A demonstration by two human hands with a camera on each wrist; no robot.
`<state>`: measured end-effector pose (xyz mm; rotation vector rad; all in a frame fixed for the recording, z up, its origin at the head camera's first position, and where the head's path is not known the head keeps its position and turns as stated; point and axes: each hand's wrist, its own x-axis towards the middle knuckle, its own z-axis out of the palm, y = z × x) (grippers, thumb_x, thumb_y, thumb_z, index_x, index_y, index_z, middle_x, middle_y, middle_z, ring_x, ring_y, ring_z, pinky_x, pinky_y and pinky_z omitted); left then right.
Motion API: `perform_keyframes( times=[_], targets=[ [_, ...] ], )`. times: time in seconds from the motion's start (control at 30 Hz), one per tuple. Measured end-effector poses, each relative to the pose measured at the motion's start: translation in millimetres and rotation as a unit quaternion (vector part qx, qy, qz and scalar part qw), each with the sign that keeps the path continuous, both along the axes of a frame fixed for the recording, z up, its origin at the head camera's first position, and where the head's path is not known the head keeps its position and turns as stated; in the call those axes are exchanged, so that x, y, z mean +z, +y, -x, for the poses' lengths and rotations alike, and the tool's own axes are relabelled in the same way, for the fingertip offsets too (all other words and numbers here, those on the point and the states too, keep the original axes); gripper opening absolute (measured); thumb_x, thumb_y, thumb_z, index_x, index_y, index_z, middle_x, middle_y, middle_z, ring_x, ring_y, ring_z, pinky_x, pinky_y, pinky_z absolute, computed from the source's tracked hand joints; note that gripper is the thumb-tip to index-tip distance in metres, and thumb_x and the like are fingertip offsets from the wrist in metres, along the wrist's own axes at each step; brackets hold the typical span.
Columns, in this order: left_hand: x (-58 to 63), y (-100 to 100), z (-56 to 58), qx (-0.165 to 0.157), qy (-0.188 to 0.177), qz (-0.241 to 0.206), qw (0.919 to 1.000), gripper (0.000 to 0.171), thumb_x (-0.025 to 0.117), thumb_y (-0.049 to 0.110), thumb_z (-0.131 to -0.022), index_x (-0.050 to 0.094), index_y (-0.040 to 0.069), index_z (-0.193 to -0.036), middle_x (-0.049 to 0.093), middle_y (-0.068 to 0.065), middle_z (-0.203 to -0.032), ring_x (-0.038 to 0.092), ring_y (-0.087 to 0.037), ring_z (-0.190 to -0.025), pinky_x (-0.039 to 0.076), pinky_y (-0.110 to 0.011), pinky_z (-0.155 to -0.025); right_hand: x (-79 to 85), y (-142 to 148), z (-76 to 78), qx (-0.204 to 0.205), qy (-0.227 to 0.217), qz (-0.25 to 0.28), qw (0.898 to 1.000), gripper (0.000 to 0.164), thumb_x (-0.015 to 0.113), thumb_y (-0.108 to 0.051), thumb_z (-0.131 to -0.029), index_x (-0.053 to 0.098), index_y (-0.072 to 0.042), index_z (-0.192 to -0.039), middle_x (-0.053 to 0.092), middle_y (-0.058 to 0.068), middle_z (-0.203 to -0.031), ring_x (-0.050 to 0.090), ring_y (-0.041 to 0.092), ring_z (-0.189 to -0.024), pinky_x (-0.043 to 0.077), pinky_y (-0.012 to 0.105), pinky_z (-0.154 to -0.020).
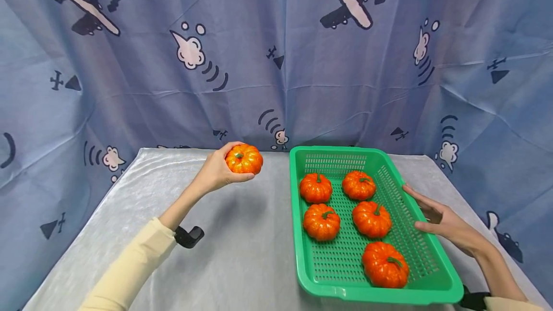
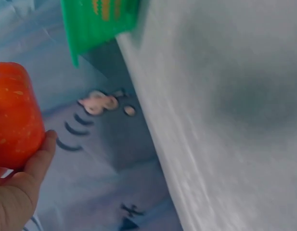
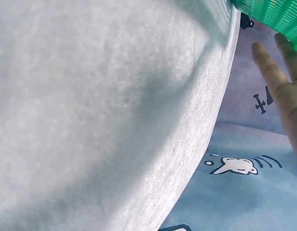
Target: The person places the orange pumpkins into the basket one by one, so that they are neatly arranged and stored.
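My left hand (image 1: 221, 170) holds a small orange pumpkin (image 1: 244, 159) above the table, left of a green plastic basket (image 1: 296, 234), with thumb and fingers around its sides. In the left wrist view that pumpkin (image 2: 14, 115) shows at the left edge, a finger along its underside. Several more orange pumpkins with green stems lie in the basket, one of them (image 1: 385, 265) in its near right corner. At the basket's right side is my right hand (image 1: 447, 222), fingers extended and loosely spread, fingertips right at the rim. Its fingers (image 3: 278, 79) also show in the right wrist view.
A pale grey cloth covers the table (image 1: 255, 253). Behind it and at both sides hangs a blue curtain (image 1: 242, 61) printed with airplanes and clouds. Black straps (image 1: 188, 237) sit at the wrists. The basket's raised walls stand between the pumpkins and the table.
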<state>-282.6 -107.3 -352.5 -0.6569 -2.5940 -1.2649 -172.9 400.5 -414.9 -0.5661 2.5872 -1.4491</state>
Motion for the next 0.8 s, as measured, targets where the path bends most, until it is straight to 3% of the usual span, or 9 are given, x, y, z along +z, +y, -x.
perform_keyframes(
  times=[0.27, 0.53, 0.67, 0.7, 0.8],
  targets=[
    [9.9, 22.6, -19.6, -0.03, -0.009, -0.004, 0.9995, 0.068, 0.083, 0.03, -0.059, 0.05, 0.018, -0.118, 0.059, -0.003, -0.1, 0.055, -0.018, -0.087, 0.05, -0.031, -0.071, 1.2, 0.0, 0.8, -0.006, 0.0, -0.006, 1.0, 0.069, 0.048, -0.002, -0.09, 0.011, -0.02, -0.145, 0.008, -0.012, -0.149, 0.025, -0.018, -0.112, 0.026, 0.068, -0.086],
    [8.2, 49.7, -39.4, -0.075, -0.023, -0.009, 0.9969, 0.07, 0.084, 0.03, -0.057, 0.051, 0.02, -0.118, 0.06, 0.001, -0.099, 0.056, -0.014, -0.085, 0.05, -0.027, -0.069, -1.5, 0.7, 1.1, -0.003, 0.006, -0.005, 1.0, 0.069, 0.048, -0.001, -0.09, 0.011, -0.018, -0.145, 0.007, -0.01, -0.149, 0.024, -0.018, -0.114, 0.028, 0.064, -0.088],
    [6.3, 61.8, -48.6, -0.109, -0.039, -0.01, 0.9933, 0.069, 0.084, 0.028, -0.058, 0.051, 0.02, -0.118, 0.06, 0.003, -0.098, 0.056, -0.012, -0.084, 0.05, -0.025, -0.067, -1.1, 0.1, -0.5, -0.007, 0.007, -0.012, 1.0, 0.068, 0.048, -0.001, -0.089, 0.012, -0.018, -0.145, 0.009, -0.012, -0.148, 0.03, -0.016, -0.113, 0.042, 0.044, -0.086],
    [5.7, 64.5, -50.5, -0.117, -0.039, -0.009, 0.9923, 0.069, 0.084, 0.028, -0.058, 0.051, 0.02, -0.118, 0.059, 0.003, -0.099, 0.056, -0.012, -0.085, 0.05, -0.024, -0.067, -0.8, 0.0, -0.8, -0.005, 0.007, -0.01, 1.0, 0.068, 0.048, -0.001, -0.089, 0.012, -0.017, -0.145, 0.009, -0.013, -0.148, 0.03, -0.015, -0.113, 0.042, 0.045, -0.085],
    [3.9, 72.0, -56.3, -0.135, -0.043, -0.003, 0.9899, 0.069, 0.083, 0.029, -0.058, 0.05, 0.019, -0.118, 0.059, 0.004, -0.099, 0.056, -0.011, -0.084, 0.049, -0.023, -0.068, -0.3, 0.2, -1.1, -0.001, 0.005, -0.009, 1.0, 0.068, 0.048, -0.002, -0.09, 0.012, -0.017, -0.145, 0.01, -0.016, -0.147, 0.032, -0.014, -0.112, 0.044, 0.034, -0.082]
  ],
)
